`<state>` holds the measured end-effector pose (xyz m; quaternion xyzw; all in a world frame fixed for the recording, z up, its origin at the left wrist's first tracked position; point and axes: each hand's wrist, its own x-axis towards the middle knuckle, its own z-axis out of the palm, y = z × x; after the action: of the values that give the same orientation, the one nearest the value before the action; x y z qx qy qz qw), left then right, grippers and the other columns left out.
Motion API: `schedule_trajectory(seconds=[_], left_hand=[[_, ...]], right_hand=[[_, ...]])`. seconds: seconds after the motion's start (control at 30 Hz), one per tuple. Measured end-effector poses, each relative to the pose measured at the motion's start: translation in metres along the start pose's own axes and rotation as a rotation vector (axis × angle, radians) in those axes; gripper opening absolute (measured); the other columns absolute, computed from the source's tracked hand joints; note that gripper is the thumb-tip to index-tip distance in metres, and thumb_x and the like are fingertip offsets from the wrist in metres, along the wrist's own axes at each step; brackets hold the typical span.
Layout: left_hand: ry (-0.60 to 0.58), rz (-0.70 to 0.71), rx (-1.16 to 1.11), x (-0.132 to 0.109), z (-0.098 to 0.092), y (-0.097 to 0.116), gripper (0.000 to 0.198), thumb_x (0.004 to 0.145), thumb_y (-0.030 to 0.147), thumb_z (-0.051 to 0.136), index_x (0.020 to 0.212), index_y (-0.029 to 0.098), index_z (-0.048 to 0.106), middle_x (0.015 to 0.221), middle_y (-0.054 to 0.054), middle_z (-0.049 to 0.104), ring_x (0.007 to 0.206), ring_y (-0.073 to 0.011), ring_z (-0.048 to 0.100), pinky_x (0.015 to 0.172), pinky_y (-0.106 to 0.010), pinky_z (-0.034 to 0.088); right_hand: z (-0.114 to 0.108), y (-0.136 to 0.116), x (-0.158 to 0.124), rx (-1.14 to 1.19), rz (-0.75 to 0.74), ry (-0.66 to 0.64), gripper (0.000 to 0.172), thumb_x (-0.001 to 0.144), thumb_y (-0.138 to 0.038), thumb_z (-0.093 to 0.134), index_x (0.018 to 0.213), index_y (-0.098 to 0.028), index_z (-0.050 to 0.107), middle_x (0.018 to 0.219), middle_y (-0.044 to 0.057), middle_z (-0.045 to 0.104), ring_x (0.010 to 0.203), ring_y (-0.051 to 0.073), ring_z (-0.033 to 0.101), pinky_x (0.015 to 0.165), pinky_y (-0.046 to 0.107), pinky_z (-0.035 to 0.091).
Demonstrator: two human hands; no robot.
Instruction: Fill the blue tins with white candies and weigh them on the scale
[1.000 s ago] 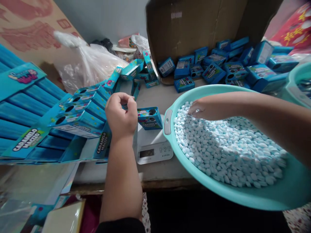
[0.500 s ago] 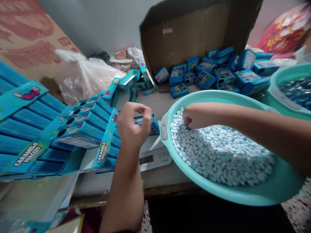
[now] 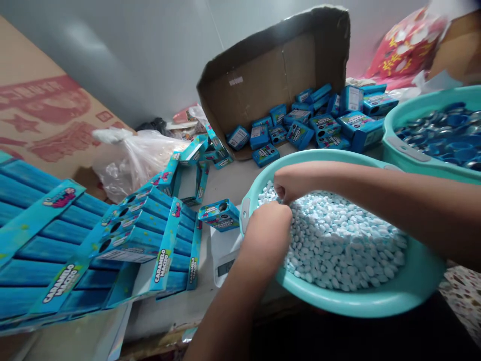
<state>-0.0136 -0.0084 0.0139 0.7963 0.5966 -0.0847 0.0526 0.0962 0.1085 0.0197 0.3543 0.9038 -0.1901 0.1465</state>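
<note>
In the wide turquoise plastic basin [image 3: 361, 307] lie small oval white-and-pale-blue candies [image 3: 345, 243]. By its left rim, the right hand [image 3: 293, 183] curls down among them; the left hand [image 3: 268, 231] is just beside, fingers hidden. I cannot tell what either pinches. Left of the basin, a blue rectangular cardboard box [image 3: 220, 215] sits on a white plastic scale [image 3: 221, 248].

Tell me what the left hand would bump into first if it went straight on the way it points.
Probably the right hand, just beyond the left hand at the pale pieces; the left hand's fingertips are hidden, so whether they already touch is unclear.
</note>
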Motion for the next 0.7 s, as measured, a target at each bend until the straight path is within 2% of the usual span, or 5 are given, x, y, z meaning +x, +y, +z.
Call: schedule_trajectory(seconds=[0.17, 0.33, 0.53, 0.6, 0.7], left_hand=[[0.136, 0.145, -0.191, 0.009, 0.008, -0.019, 0.025, 0.091, 0.009, 0.054, 0.087, 0.017, 0.077, 0.095, -0.011, 0.076, 0.090, -0.0259, 0.072, 0.078, -0.035, 0.054], [0.443, 0.250, -0.515, -0.006, 0.000, -0.053, 0.019, 0.093, 0.015, 0.062, 0.100, 0.020, 0.079, 0.098, -0.004, 0.078, 0.089, -0.0173, 0.072, 0.081, -0.028, 0.055], [0.789, -0.129, -0.600, -0.033, -0.002, -0.105, 0.015, 0.088, 0.028, 0.072, 0.099, 0.027, 0.081, 0.098, 0.000, 0.079, 0.092, -0.0178, 0.073, 0.081, -0.027, 0.057], [0.790, -0.220, -0.642, -0.035, 0.001, -0.117, 0.015, 0.085, 0.031, 0.073, 0.098, 0.027, 0.082, 0.098, -0.001, 0.079, 0.093, -0.0199, 0.074, 0.083, -0.030, 0.058], [0.682, -0.244, -0.654, -0.033, 0.006, -0.127, 0.017, 0.084, 0.033, 0.073, 0.097, 0.027, 0.082, 0.099, -0.002, 0.080, 0.094, -0.0220, 0.074, 0.086, -0.032, 0.059]], right_hand=[[-0.001, 0.001, 0.002, 0.029, -0.045, 0.046, 0.021, 0.075, -0.019, 0.070, 0.090, -0.012, 0.082, 0.076, 0.005, 0.074, 0.065, 0.015, 0.054, 0.061, 0.028, 0.037], [-0.004, 0.005, -0.001, 0.055, -0.091, 0.053, 0.017, 0.077, -0.021, 0.071, 0.089, -0.012, 0.080, 0.074, 0.002, 0.071, 0.064, 0.013, 0.052, 0.061, 0.027, 0.036], [-0.002, 0.003, -0.002, 0.059, -0.044, 0.038, 0.018, 0.078, -0.025, 0.073, 0.089, -0.012, 0.079, 0.077, 0.003, 0.070, 0.063, 0.013, 0.053, 0.059, 0.028, 0.035], [-0.002, 0.001, -0.001, 0.064, -0.038, 0.026, 0.017, 0.079, -0.025, 0.073, 0.089, -0.013, 0.079, 0.077, 0.003, 0.069, 0.063, 0.013, 0.053, 0.060, 0.028, 0.035], [-0.001, -0.002, -0.002, 0.063, -0.045, 0.017, 0.015, 0.078, -0.022, 0.074, 0.089, -0.014, 0.079, 0.076, 0.002, 0.068, 0.063, 0.012, 0.051, 0.061, 0.028, 0.034]])
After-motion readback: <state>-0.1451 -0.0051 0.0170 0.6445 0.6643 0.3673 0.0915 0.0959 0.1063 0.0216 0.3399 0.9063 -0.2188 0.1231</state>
